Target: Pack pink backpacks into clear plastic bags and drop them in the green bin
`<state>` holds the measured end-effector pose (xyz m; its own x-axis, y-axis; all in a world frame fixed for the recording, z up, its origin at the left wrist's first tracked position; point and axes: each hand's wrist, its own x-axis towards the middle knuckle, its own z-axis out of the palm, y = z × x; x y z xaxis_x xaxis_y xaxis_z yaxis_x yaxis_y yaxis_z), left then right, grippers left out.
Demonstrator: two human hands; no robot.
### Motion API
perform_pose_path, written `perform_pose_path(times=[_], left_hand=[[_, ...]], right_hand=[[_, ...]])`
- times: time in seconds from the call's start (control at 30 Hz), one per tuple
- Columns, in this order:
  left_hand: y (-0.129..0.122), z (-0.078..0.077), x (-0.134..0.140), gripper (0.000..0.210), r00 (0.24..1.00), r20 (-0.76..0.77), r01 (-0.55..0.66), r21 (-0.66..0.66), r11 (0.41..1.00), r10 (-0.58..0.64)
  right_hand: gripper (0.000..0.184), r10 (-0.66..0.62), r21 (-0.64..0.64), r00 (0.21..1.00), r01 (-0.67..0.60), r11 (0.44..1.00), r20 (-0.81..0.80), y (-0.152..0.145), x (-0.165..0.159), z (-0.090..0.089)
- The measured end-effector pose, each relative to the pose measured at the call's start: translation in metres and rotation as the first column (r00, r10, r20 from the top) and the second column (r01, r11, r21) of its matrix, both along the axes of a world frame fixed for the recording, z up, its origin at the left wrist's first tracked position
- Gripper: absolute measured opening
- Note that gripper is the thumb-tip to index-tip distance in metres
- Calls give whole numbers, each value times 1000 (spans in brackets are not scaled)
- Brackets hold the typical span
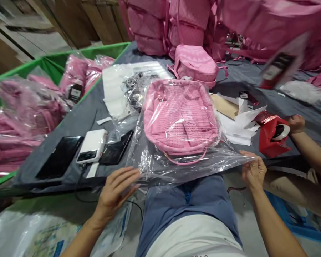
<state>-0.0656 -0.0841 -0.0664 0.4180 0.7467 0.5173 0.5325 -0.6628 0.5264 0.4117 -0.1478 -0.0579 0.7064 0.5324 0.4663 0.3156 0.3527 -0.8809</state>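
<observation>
A pink backpack (180,114) lies inside a clear plastic bag (173,167) on the table in front of me, its loop handle turned toward my lap. The bag's open-looking edge stretches out along the table's near side. My right hand (254,169) pinches the bag's right corner between thumb and fingers. At the bag's left corner, my left hand (120,191) has its fingers stretched out, touching or just beside the film. Whether the left thumb presses the film from below cannot be made out.
A green-edged bin (46,64) at left holds several bagged pink packs. Phones (60,157) and a white power bank (92,146) lie on the left. Papers (238,125) and a red tape roll holder (274,137) are on the right, near a co-worker's hand (296,124). Pink backpacks (171,25) are stacked behind.
</observation>
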Motion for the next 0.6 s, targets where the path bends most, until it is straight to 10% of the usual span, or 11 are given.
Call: perform_pose_path(times=[0.07, 0.2, 0.37, 0.5, 0.6], left_hand=[[3, 0, 5, 26, 996, 82, -31, -44, 999, 34], [25, 2, 21, 40, 817, 295, -390, -350, 852, 495], [53, 5, 41, 50, 725, 253, -408, -591, 696, 640], [43, 17, 73, 48, 806, 157, -574, -30, 819, 571], [31, 32, 116, 42, 964, -65, -217, 377, 900, 260]], right_hand=[[52, -109, 35, 992, 112, 993, -61, 15, -8, 0], [60, -162, -140, 987, 161, 977, 2, 38, -12, 3], [68, -50, -341, 999, 51, 939, 10, 44, -6, 4], [66, -58, -391, 996, 78, 917, 62, 36, -4, 0], [66, -71, -394, 997, 77, 916, 30, 32, -3, -2]])
